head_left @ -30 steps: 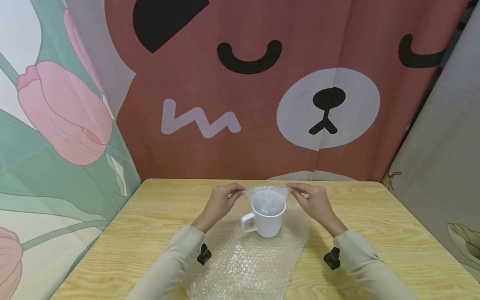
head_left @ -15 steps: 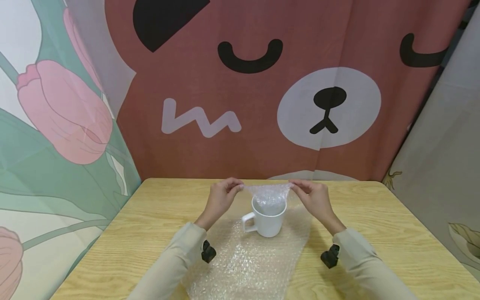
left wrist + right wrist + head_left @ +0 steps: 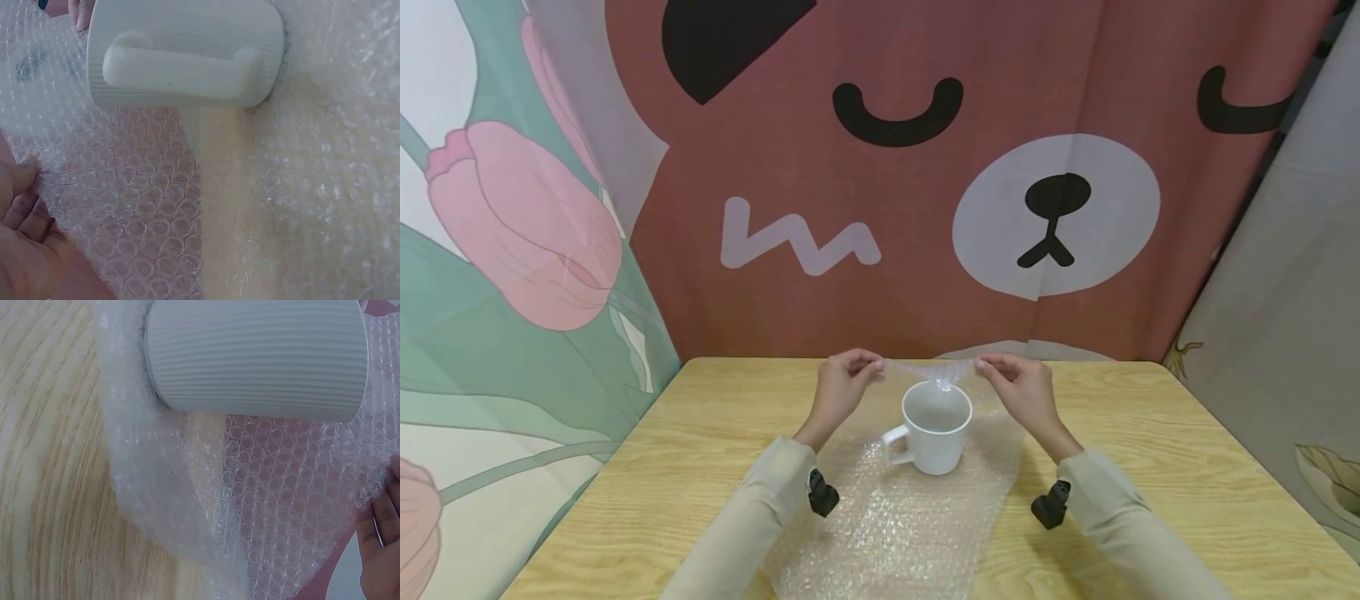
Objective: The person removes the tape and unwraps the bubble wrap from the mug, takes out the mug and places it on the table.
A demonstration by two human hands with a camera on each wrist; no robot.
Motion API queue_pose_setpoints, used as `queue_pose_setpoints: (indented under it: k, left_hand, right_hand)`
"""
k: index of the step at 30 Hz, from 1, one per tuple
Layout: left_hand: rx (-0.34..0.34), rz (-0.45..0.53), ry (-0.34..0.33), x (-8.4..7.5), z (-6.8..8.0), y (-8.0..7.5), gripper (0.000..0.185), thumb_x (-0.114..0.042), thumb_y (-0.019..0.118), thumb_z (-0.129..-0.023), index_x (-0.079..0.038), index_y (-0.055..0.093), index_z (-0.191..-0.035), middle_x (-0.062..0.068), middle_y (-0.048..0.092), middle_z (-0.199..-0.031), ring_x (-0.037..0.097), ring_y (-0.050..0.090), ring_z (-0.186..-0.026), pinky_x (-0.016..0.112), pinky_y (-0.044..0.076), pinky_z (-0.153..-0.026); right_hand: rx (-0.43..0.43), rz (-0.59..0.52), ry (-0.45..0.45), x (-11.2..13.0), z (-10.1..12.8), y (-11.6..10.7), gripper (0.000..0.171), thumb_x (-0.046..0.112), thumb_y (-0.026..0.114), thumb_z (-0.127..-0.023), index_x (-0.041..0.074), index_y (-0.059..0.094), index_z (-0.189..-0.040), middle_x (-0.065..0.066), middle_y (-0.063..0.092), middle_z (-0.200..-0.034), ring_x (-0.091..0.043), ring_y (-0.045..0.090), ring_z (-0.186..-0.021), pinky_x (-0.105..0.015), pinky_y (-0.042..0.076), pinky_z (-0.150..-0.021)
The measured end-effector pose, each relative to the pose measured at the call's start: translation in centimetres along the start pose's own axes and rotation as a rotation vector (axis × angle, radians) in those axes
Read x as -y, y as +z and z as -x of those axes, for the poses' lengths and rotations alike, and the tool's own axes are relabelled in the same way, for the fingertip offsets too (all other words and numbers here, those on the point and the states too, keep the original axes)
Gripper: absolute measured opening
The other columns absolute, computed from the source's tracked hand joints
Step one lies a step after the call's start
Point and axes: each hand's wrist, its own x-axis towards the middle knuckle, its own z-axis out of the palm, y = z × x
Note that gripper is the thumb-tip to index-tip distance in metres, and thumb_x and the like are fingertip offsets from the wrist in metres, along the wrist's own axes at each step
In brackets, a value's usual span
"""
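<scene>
A white ribbed mug [image 3: 934, 427] stands upright on a sheet of clear bubble wrap [image 3: 895, 517] spread on the wooden table [image 3: 715, 433], its handle to the left. My left hand [image 3: 844, 382] and right hand [image 3: 1013, 385] each pinch a far corner of the sheet and hold its far edge [image 3: 928, 369] lifted behind the mug's rim. The left wrist view shows the mug's handle [image 3: 181, 62] and my left fingers [image 3: 19, 206] on the wrap [image 3: 150, 206]. The right wrist view shows the mug's ribbed wall [image 3: 256, 359] with raised wrap [image 3: 281, 506] beside it.
A bear-print curtain [image 3: 925, 167] hangs right behind the table's far edge. A tulip-print cloth [image 3: 512, 250] closes off the left side and a grey cloth [image 3: 1285, 292] the right. Bare wood lies on both sides of the sheet.
Both hands have drawn the lifted edge of the wrap up and back, away from me. It covered the mug's mouth before; now the mouth is uncovered.
</scene>
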Motion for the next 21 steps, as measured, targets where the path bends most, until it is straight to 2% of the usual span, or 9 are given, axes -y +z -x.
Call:
queue_pose_setpoints:
  k: [12, 16, 21]
  left_hand:
    - [0.019, 0.028, -0.097, 0.2, -1.2, 0.0, 0.009, -0.007, 0.069, -0.09, 0.001, 0.072, -0.091, 0.009, 0.072, -0.079, 0.019, 0.07, -0.072, 0.027, 0.057, -0.063]
    - [0.031, -0.011, -0.111, 0.1, -1.3, 0.0, 0.008, -0.009, 0.07, -0.09, -0.002, 0.073, -0.09, 0.005, 0.071, -0.078, 0.018, 0.07, -0.072, 0.027, 0.056, -0.062]
    - [0.028, -0.063, -0.052, 0.2, -1.2, -0.2, 0.007, -0.007, 0.07, -0.088, -0.001, 0.073, -0.092, 0.004, 0.072, -0.081, 0.018, 0.069, -0.075, 0.028, 0.055, -0.067]
  right_hand:
    - [-0.024, -0.004, 0.033, -0.4, -0.9, 0.5, 0.018, 0.017, 0.072, -0.089, 0.001, 0.075, -0.095, -0.006, 0.073, -0.078, -0.016, 0.069, -0.069, -0.015, 0.045, -0.052]
    - [-0.021, -0.011, 0.027, -0.6, -0.9, 0.6, 0.016, 0.015, 0.072, -0.089, 0.0, 0.075, -0.095, -0.007, 0.073, -0.08, -0.013, 0.068, -0.07, -0.013, 0.048, -0.057]
    - [-0.02, -0.01, -0.01, -0.7, -0.8, 0.7, 0.018, 0.011, 0.072, -0.089, -0.002, 0.073, -0.1, -0.01, 0.073, -0.087, -0.015, 0.069, -0.075, -0.011, 0.049, -0.066]
